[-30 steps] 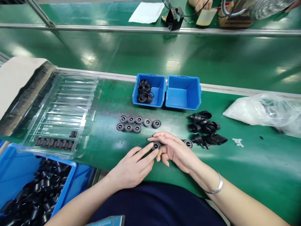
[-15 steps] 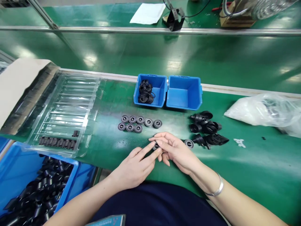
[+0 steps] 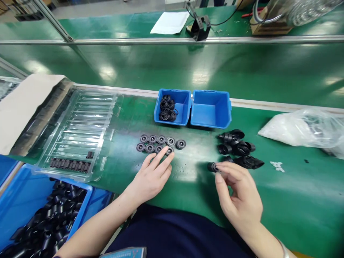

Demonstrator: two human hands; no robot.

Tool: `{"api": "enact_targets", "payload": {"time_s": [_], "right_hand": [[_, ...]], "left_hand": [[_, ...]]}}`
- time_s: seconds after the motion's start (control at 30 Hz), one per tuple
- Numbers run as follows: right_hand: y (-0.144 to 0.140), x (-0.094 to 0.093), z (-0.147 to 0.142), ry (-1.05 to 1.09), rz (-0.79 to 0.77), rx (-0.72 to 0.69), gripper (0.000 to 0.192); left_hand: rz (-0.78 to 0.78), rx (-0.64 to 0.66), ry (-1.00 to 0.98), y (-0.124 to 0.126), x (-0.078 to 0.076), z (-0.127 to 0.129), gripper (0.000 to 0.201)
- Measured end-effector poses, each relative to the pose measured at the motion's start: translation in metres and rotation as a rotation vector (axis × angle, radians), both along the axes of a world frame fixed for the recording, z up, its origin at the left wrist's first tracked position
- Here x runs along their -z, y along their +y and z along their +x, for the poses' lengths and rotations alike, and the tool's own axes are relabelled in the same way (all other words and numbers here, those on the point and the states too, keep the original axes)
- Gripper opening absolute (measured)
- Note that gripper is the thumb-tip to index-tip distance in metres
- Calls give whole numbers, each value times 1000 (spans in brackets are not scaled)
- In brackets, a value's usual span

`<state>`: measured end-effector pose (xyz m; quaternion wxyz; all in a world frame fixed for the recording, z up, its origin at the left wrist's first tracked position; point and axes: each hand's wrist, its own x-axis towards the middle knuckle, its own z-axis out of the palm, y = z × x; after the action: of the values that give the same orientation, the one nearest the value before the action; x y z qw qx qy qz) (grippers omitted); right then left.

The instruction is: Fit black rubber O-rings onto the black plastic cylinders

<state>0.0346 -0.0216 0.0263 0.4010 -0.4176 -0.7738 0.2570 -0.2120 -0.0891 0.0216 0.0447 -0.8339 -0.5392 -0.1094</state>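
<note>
Head view: two hands over the green desk (image 3: 188, 186).
Left hand (image 3: 150, 177): fingers spread, tips on a grommet (image 3: 169, 150) in the row.
Right hand (image 3: 240, 199): fingers pinch a black ring (image 3: 214, 167).
Handling: likely light, rubbery; grip by rim.

A green workbench (image 3: 295, 200) carries two blue bins (image 3: 192, 107) side by side, the left one holding black O-rings (image 3: 167, 107). In front of them lie two rows of round black caps (image 3: 160, 143). To the right sit black funnel-shaped parts (image 3: 239, 150) and a clear plastic bag (image 3: 303, 129); to the left, a clear blister tray (image 3: 80, 132).
</note>
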Motion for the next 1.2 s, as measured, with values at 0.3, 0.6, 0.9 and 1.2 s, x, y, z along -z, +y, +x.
{"api": "enact_targets", "payload": {"time_s": [0.3, 0.6, 0.9, 1.2], "right_hand": [[6, 2, -8, 51, -409, -159, 16], [12, -16, -21, 221, -581, -268, 12], [21, -19, -25, 195, -694, -283, 18], [28, -7, -25, 190, -862, -187, 25]], "left_hand": [[-173, -175, -658, -6, -21, 9, 21], [-412, -281, -1036, 7, -28, 30, 17], [-304, -246, -1011, 11, -24, 38, 21], [-12, 63, -502, 2, -6, 29, 31]]}}
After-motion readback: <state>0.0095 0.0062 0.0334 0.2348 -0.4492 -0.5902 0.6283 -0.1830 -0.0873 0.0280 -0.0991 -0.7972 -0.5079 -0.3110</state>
